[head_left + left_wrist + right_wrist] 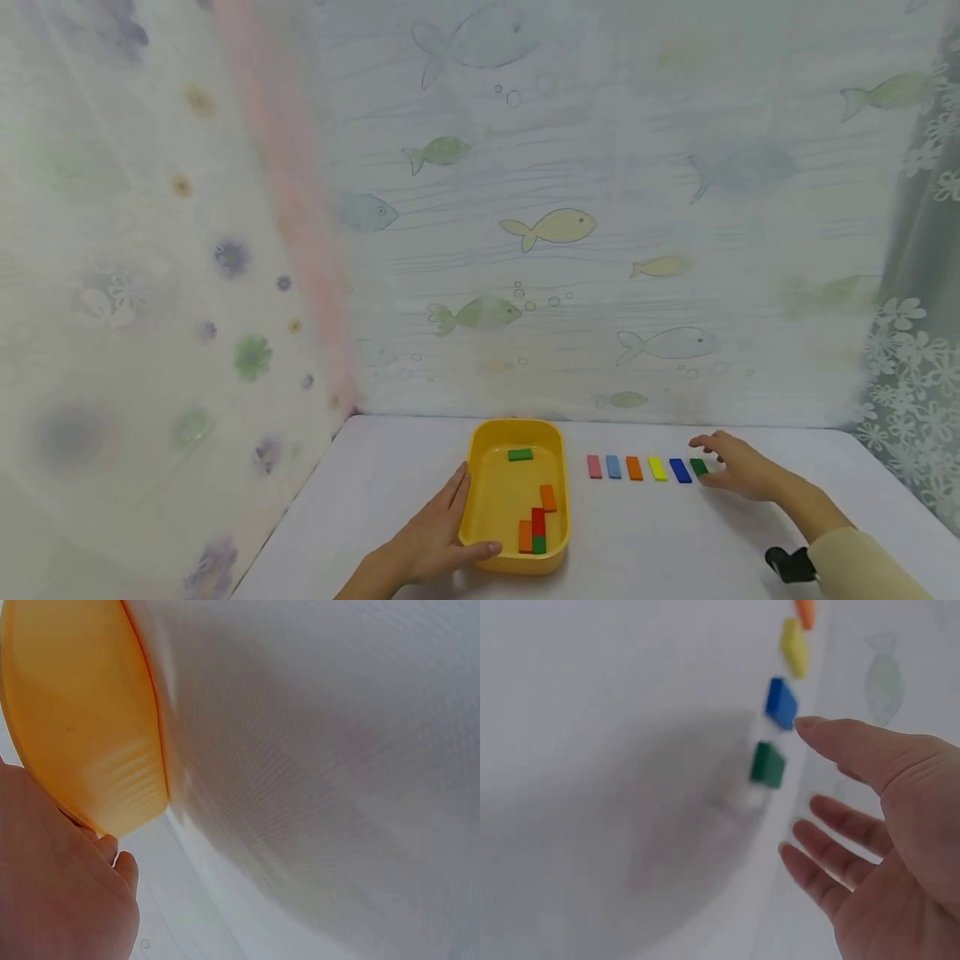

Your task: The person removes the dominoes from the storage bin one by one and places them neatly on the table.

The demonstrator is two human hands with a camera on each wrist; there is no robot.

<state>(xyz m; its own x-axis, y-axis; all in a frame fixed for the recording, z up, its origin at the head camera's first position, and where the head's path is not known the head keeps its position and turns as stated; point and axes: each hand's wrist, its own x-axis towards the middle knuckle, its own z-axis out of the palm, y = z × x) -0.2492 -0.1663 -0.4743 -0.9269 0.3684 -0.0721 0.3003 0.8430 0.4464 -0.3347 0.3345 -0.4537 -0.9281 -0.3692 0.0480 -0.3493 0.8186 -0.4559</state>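
Note:
My left hand (426,535) rests against the left side of a yellow plastic bin (491,500), its fingers fairly straight along the outer wall and the thumb over the near rim. In the bin lie a green block (520,455), two orange blocks (548,498), a red block (538,522) and another green piece (539,545). To the right, my right hand (744,472) hovers with spread fingers by a dark green block (768,765) at the right end of a row. Nothing shows between its fingers and thumb in the right wrist view. Beside that block lies a blue block (781,703).
The row continues leftward with yellow (657,468), orange (634,468), light blue (613,467) and pink blocks (594,467), spaced apart on the white tabletop (637,542). A fish-patterned curtain (555,292) hangs behind the table. A black object (791,565) is near the right sleeve.

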